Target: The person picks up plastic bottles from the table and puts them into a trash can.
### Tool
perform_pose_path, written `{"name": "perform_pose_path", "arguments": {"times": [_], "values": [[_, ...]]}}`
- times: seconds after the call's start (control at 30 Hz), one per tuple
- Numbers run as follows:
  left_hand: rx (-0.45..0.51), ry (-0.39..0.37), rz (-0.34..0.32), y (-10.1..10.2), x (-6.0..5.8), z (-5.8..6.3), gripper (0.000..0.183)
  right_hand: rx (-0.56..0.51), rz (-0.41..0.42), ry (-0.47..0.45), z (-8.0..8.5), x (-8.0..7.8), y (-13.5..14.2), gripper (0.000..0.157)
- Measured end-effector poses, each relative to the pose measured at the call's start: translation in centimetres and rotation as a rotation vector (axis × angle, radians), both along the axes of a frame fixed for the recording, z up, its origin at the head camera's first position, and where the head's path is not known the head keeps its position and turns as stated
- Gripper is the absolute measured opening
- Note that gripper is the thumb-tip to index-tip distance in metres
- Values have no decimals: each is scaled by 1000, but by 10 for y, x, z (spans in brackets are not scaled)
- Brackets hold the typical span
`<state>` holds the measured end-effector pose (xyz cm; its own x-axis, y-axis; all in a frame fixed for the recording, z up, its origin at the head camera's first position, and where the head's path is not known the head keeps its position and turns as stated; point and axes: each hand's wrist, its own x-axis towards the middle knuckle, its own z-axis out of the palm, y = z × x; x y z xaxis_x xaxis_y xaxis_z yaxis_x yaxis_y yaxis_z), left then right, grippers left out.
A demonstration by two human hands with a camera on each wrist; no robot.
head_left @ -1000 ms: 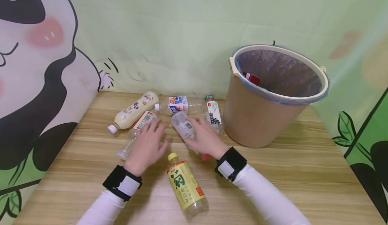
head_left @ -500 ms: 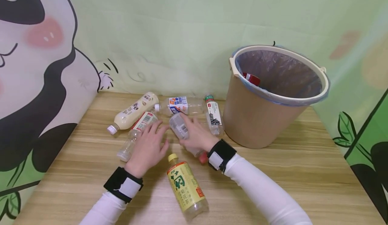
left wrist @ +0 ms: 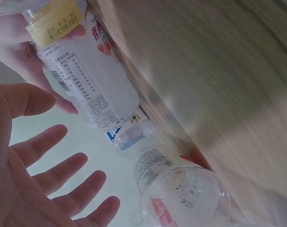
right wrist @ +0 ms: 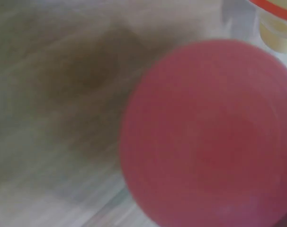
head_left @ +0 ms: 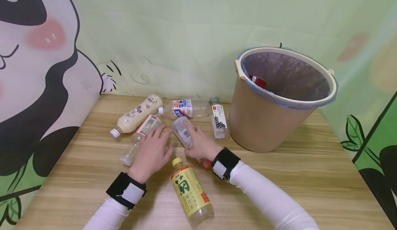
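My right hand (head_left: 203, 143) grips a drink bottle (head_left: 182, 132) with a greyish-white label and a pink-red cap (head_left: 206, 163); the cap fills much of the right wrist view. Its white label (left wrist: 86, 78), printed with small text and a barcode, shows in the left wrist view, right fingers curled behind it. My left hand (head_left: 151, 154), fingers spread and holding nothing, overlaps a clear bottle (head_left: 131, 149) with a red-and-white label. Between the forearms lies a yellow-labelled chrysanthemum tea bottle (head_left: 190, 192), its yellow cap (left wrist: 56, 23) close to the camera in the left wrist view.
Behind the hands lie a cream-coloured bottle (head_left: 136, 113), a clear bottle with a blue-and-orange label (head_left: 183, 108) and a small green-capped bottle (head_left: 218, 118). A tan lined bin (head_left: 260, 123) stands at the right, a red item (head_left: 258, 81) inside. A printed cloth backs the table.
My right hand has shifted a little left with the bottle in its grip, pulling away from the green-capped bottle. The left hand has stayed nearly still.
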<state>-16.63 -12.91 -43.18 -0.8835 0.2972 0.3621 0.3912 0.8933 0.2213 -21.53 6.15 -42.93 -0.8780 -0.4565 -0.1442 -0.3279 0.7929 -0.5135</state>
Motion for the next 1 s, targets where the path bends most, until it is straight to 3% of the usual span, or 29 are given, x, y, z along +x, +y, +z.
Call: {"name": "perform_pose_path", "arguments": {"times": [0.3,1.0], "values": [[-12,-4,5,1,0,1,43,27,35,98,-6,-1,1,106],[-26,-37,12,4,0,3,45,-11,24,131,-9,1,3,105]]}}
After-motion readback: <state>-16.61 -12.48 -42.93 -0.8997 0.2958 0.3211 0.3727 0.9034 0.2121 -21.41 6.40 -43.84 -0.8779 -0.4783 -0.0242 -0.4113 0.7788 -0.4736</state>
